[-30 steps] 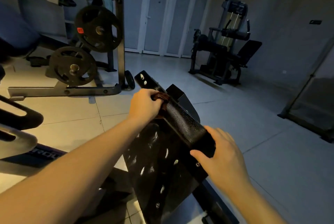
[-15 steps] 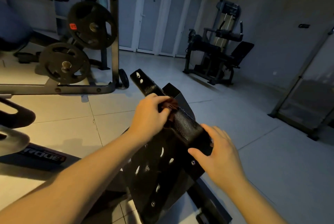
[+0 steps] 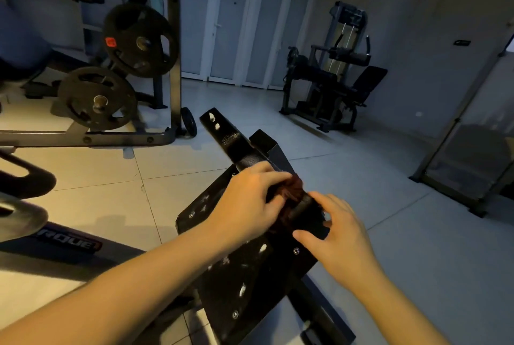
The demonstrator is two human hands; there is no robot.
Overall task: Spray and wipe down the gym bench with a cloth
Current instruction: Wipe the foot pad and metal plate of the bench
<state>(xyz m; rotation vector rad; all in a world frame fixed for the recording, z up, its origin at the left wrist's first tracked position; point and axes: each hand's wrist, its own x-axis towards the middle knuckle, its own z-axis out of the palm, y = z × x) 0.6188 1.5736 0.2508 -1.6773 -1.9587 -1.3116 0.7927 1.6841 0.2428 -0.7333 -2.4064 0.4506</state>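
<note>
The black gym bench frame (image 3: pixel 239 269), a steel plate with bolt holes and a raised bar along its middle, stands tilted in front of me. My left hand (image 3: pixel 247 203) grips a dark reddish cloth (image 3: pixel 292 191) and presses it on the bar near the plate's upper edge. My right hand (image 3: pixel 339 236) holds the bar just below the cloth, thumb on the near side and fingers spread over the far edge. Much of the cloth is hidden under my left fingers. No spray bottle is in view.
A rack with two black weight plates (image 3: pixel 139 38) stands at the left on the tiled floor. A leg machine (image 3: pixel 331 88) sits at the back right before white doors. A dark frame (image 3: pixel 467 161) leans at the right. Curved grey parts (image 3: pixel 19 200) jut in at the far left.
My left hand has slid the cloth down the bar toward me, from the bar's far end to just above my right hand. The right hand has stayed on the bar.
</note>
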